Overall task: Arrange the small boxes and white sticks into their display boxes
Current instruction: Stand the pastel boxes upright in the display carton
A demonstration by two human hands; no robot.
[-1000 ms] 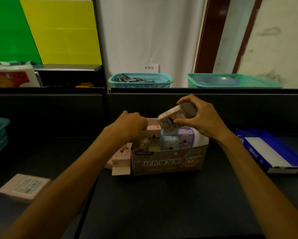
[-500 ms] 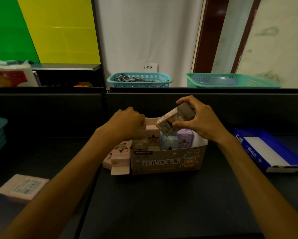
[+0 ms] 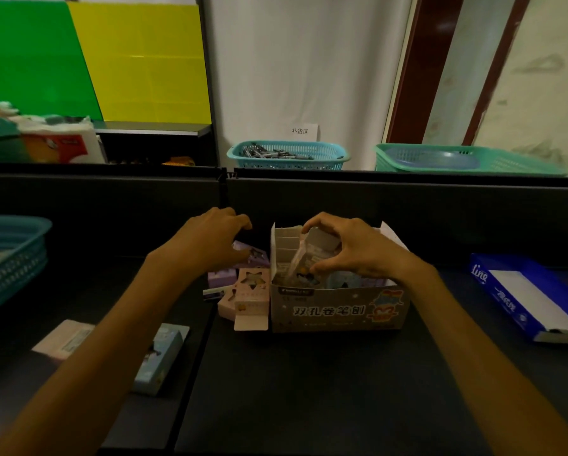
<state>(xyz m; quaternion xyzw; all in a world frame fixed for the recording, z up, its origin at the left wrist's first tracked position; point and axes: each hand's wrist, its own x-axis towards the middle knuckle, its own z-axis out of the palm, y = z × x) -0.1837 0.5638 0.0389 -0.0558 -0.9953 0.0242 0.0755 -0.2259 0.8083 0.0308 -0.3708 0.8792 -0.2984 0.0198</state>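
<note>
The right hand (image 3: pixel 355 255) has lowered its small box (image 3: pixel 312 255) into the display box (image 3: pixel 338 311), nearly seated, while the left hand (image 3: pixel 210 238) now reaches with loosely curled fingers over the purple box (image 3: pixel 249 255) outside.

Looks like a shop stockroom or restocking corner where I'm standing. Dark shelf surface (image 3: pixel 308 390) with a raised back panel (image 3: pixel 374 205) in front of me. Paper sign (image 3: pixel 300 131) on the white wall reads 补货区, restock area. Under it a teal basket (image 3: pixel 289 155) of small dark items, a green basket (image 3: pixel 466 161) beside it. Retail display box (image 3: pixel 338 311) printed with product name, loose small boxes (image 3: pixel 251 291) beside it, packaged goods (image 3: pixel 59 144) far left.
</note>
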